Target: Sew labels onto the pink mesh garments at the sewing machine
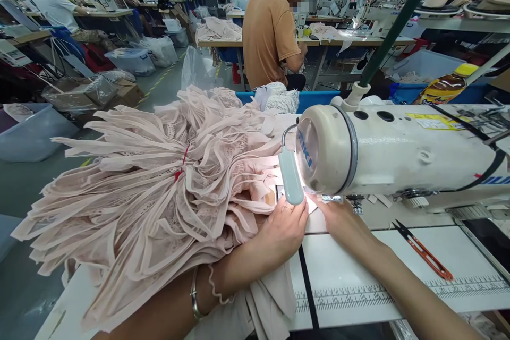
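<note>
My left hand (281, 231) lies flat on pale pink fabric just under the head of a white sewing machine (398, 154), fingers pressing the cloth down near the needle. My right hand (338, 218) rests on the same small piece of fabric (311, 204) from the right, fingertips beneath the machine head. A small lamp (290, 175) lights the spot brightly. A large heap of pink lace garments (159, 180), tied with a red thread (181, 164), sits on the table to the left of my left arm.
Red-handled thread snips (424, 252) lie on the white table (378, 271) to the right, beside a printed ruler strip. A yellow-capped bottle (446, 85) stands behind the machine. A person in an orange shirt (269, 32) sits ahead; other workers and bins fill the left aisle.
</note>
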The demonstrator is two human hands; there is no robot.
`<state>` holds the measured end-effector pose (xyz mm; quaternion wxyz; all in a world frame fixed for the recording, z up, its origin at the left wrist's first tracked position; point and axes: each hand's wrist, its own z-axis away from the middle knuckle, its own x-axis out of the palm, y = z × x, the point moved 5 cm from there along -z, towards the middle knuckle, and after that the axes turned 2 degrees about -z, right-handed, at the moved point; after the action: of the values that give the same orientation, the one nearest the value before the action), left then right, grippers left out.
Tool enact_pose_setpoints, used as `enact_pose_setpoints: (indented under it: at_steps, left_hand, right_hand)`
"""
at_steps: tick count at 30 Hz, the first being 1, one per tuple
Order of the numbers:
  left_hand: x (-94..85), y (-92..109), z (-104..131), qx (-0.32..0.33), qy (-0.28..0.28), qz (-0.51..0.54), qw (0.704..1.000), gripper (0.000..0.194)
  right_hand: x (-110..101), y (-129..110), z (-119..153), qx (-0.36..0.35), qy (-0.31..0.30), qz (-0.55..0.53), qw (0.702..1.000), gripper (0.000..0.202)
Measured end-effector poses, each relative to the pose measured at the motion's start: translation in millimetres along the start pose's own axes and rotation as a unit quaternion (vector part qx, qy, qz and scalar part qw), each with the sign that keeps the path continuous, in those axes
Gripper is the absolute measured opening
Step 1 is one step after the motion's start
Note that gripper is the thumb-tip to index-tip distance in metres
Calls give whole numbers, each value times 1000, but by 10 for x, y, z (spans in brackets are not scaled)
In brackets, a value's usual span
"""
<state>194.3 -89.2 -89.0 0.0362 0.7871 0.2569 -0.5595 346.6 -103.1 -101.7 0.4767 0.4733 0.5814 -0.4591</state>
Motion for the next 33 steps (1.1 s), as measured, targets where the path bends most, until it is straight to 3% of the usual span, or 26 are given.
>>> enact_pose_setpoints:
  at_steps: [3, 8, 13, 17, 22, 29, 33]
  left_hand:
    - [-92, -141, -32, 16, -14, 3, 1000, 28]
    - [-148, -355, -51, -2, -33, 112, 993, 22]
    - [-67, -349, -54, -22, 14, 123, 992, 23]
    - [-1, -294, -34, 5, -1, 142, 990, 21]
    - [-34, -314, -43, -6, -53, 159, 986, 26]
    - [24, -377, -76, -62, -11, 328, 943, 23]
    - [25, -355, -56, -38, -24, 260, 965, 25]
  right_hand:
    - [8, 19, 56, -14, 36, -29, 999, 58]
    - [-16, 5, 145, -57, 90, -74, 992, 62]
    - [-86, -42, 153, -85, 125, -72, 986, 59]
    - [-143, -45, 147, -63, 132, -91, 985, 51]
    - [-209, -14, 149, -10, 119, -101, 988, 41]
    - [-219, -6, 120, 15, 89, -120, 989, 44]
    - [-222, 9, 110, 14, 100, -137, 985, 43]
